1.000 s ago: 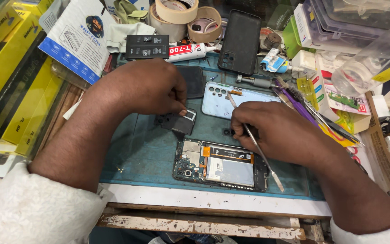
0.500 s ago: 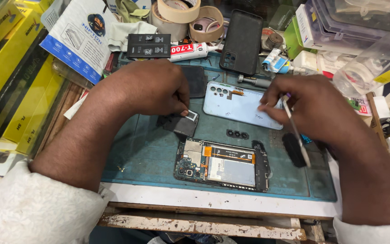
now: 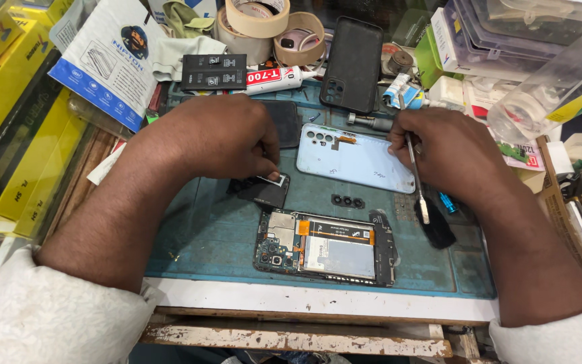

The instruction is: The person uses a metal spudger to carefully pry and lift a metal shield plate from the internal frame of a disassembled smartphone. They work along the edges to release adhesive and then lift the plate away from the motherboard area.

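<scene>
Right fingers (image 3: 417,143) pinched on the thin metal-shafted tool (image 3: 417,178), shaft pointing down toward the person, tip just above the black brush-like tuft (image 3: 437,232) on the mat. Right hand (image 3: 456,158) now rests at the right end of the pale blue plastic phone back cover (image 3: 355,158), touching its edge. A second ago this hand lay lower, with the tool tip over the right side of the opened phone; half a second ago it was already lifted toward the cover. So the tool has left the phone's interior.

Left fingers (image 3: 267,168) curled and pressed down on a small black rectangular part with a pale square at its corner (image 3: 267,189). Left hand (image 3: 220,138) unchanged in place over all three pictures; the part has not shifted.

Opened phone body, circuit board and silver battery exposed (image 3: 328,248), lies near the front edge of the teal rubber work mat (image 3: 203,236), untouched by either hand. Small black lens strip (image 3: 348,201) between it and the cover, same spot as before.

Surroundings: black phone case (image 3: 353,64) upright behind the cover, rolls of tan tape (image 3: 257,23), white glue tube with red label (image 3: 274,77), yellow boxes (image 3: 8,135) at left.

Judgement: probing inside the phone has paused; attention appears split between the held part and the cover.
</scene>
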